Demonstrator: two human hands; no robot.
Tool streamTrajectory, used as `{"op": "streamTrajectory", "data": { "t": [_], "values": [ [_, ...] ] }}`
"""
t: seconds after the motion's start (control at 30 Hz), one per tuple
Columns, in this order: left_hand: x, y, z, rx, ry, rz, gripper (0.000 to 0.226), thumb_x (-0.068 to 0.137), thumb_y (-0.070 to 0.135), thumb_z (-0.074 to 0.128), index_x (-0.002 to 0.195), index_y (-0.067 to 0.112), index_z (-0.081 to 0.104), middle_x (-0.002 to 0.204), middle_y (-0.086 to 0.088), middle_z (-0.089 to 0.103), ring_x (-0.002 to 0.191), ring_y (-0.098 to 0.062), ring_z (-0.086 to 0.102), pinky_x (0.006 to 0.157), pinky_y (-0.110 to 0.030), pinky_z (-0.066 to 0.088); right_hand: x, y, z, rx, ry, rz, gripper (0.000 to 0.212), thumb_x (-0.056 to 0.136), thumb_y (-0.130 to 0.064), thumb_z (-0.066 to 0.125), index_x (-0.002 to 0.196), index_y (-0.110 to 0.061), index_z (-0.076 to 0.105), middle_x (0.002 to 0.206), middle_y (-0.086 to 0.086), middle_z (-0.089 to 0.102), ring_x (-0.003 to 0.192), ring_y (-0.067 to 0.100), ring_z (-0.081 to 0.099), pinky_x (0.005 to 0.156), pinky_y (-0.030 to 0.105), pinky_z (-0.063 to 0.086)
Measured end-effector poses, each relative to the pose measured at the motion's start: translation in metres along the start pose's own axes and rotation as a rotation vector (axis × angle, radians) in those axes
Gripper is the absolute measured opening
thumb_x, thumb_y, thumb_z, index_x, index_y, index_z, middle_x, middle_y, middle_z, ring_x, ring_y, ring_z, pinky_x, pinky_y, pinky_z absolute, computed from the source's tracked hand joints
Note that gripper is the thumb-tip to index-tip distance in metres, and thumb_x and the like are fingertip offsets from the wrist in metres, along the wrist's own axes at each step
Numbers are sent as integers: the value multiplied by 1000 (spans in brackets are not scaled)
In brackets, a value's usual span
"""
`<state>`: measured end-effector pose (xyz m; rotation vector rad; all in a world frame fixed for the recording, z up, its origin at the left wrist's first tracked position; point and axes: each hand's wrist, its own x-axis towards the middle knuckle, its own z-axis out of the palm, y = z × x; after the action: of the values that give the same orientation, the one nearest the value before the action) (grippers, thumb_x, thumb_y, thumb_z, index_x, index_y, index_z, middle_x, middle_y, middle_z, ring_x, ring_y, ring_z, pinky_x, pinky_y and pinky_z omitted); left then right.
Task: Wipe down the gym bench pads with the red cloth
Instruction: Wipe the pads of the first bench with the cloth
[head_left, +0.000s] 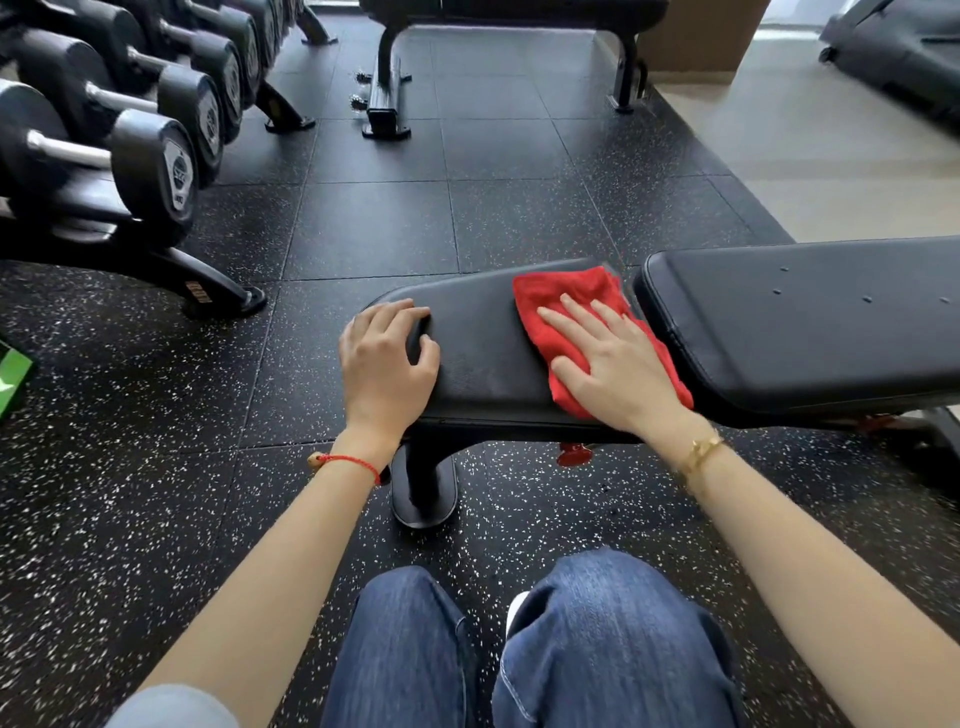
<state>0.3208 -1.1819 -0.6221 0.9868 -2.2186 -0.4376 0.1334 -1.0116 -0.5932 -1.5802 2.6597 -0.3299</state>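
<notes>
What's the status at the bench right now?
Right hand flat on red cloth, pressing it onto seat pad. Left hand grips the pad's end. Back pad bare. Nothing in the way.

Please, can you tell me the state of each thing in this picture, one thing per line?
red cloth: folded, flat on the seat pad, under the right hand
right hand: fingers straight, presses the cloth
left hand: fingers curled over the seat pad's end, grips it
seat pad: level, partly covered by the cloth
back pad: bare, no cloth on it
dumbbells: stored on their rack
</notes>
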Motion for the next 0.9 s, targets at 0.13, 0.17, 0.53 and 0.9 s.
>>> {"op": "streamTrajectory", "data": {
  "t": [0.13, 0.17, 0.53, 0.9],
  "values": [
    [0, 1, -1, 3, 2, -3, 32, 88, 23, 59, 119, 18, 68, 129, 4, 63, 126, -18, 49, 115, -41, 28, 58, 4, -3, -16, -46, 134, 55, 96, -46, 36, 150, -42, 24, 162, -8, 14, 150, 23, 11, 122, 44, 5],
    [0, 1, -1, 4, 3, -4, 32, 88, 23, 59, 119, 18, 68, 129, 4, 63, 126, -19, 49, 115, -41, 28, 65, 2, -3, -13, -53, 152, 55, 96, -45, 36, 150, -42, 24, 163, -7, 12, 150, 24, 11, 122, 44, 5],
    [-2, 0, -1, 18, -1, 1, 33, 88, 24, 58, 119, 19, 67, 129, 4, 63, 126, -18, 49, 114, -39, 28, -2, 3, -8, 14, -21, -89, 57, 93, -41, 47, 148, -39, 31, 159, -9, 25, 147, 22, 20, 122, 40, 11],
    [0, 9, -6, -89, 26, -96, 54, 85, 13, 38, 137, 13, 51, 124, -7, 64, 117, -28, 52, 110, -42, 31, 17, -69, 6, 1, -62, -261, 59, 91, -41, 40, 148, -41, 30, 160, -11, 24, 146, 23, 23, 120, 42, 15]
  ]
}}
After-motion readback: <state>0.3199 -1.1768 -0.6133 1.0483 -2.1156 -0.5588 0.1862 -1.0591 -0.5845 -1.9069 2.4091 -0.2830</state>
